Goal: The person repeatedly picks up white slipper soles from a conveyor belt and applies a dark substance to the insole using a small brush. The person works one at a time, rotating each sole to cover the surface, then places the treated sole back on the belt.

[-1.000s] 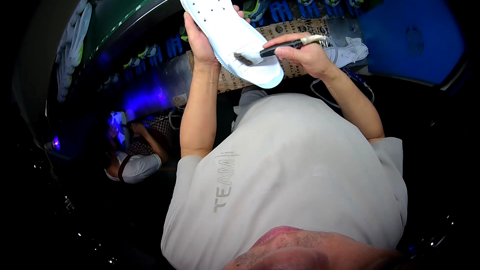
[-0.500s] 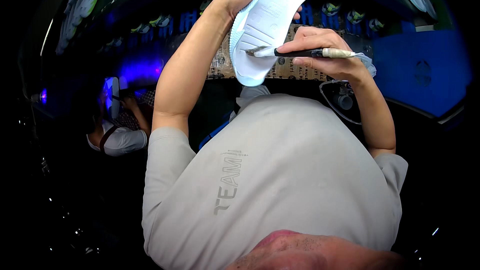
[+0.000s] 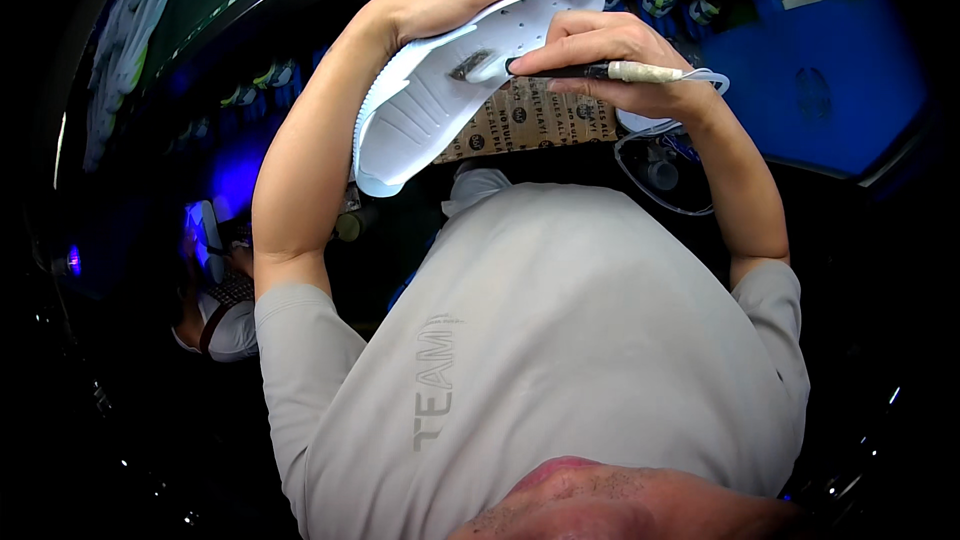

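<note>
A pale blue-white shoe sole [image 3: 418, 125] is held up in front of me, tilted, its hollow inner side facing me. My left hand [image 3: 450, 5] grips its far left edge, thumb along the rim and the other fingers hidden behind it. In my right hand [image 3: 620, 55] is a brush [image 3: 575, 70] with a black and tape-wrapped handle, closed between thumb and fingers. Dark bristles touch the sole's inner surface near the middle. Small holes dot the sole's far part, and ridges cross the near part.
Printed brown cardboard [image 3: 530, 120] lies beneath the sole. A cup-like container [image 3: 662, 172] and a looped white cable sit at right, near a blue panel [image 3: 820, 90]. More soles [image 3: 140, 30] stand at far left. A co-worker [image 3: 228, 325] holds a sole at lower left.
The sole has moved left and nearer, and its far end has swung right. The brush has shifted from the near end to the middle of the sole.
</note>
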The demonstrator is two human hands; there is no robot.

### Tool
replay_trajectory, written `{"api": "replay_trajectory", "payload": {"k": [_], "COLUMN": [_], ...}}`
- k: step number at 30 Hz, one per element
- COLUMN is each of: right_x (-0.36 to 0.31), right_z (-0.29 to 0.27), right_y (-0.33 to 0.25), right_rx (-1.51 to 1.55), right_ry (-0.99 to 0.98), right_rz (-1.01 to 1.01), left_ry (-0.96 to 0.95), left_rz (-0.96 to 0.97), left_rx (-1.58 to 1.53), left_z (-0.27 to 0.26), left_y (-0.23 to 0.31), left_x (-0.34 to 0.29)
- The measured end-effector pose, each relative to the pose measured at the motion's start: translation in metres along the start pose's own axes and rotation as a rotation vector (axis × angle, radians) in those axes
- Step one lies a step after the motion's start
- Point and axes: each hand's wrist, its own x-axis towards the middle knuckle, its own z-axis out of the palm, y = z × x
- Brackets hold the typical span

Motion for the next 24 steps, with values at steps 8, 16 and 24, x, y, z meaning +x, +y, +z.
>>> {"api": "replay_trajectory", "payload": {"k": [8, 16, 24], "right_x": [-0.005, 0.008, 0.006], "right_z": [-0.01, -0.03, -0.046], "right_y": [0.004, 0.009, -0.002], "right_rx": [-0.006, -0.067, 0.31], "right_ry": [-0.089, -0.191, 0.197], "right_rz": [0.024, 0.073, 0.047], "left_ry": [0.011, 0.086, 0.098], "left_rz": [-0.068, -0.058, 0.397], "left_rx": [0.041, -0.064, -0.95], "left_z": [-0.011, -0.024, -0.125], "left_y": [-0.012, -0.038, -0.05], "left_x": [-0.021, -0.032, -0.022]}}
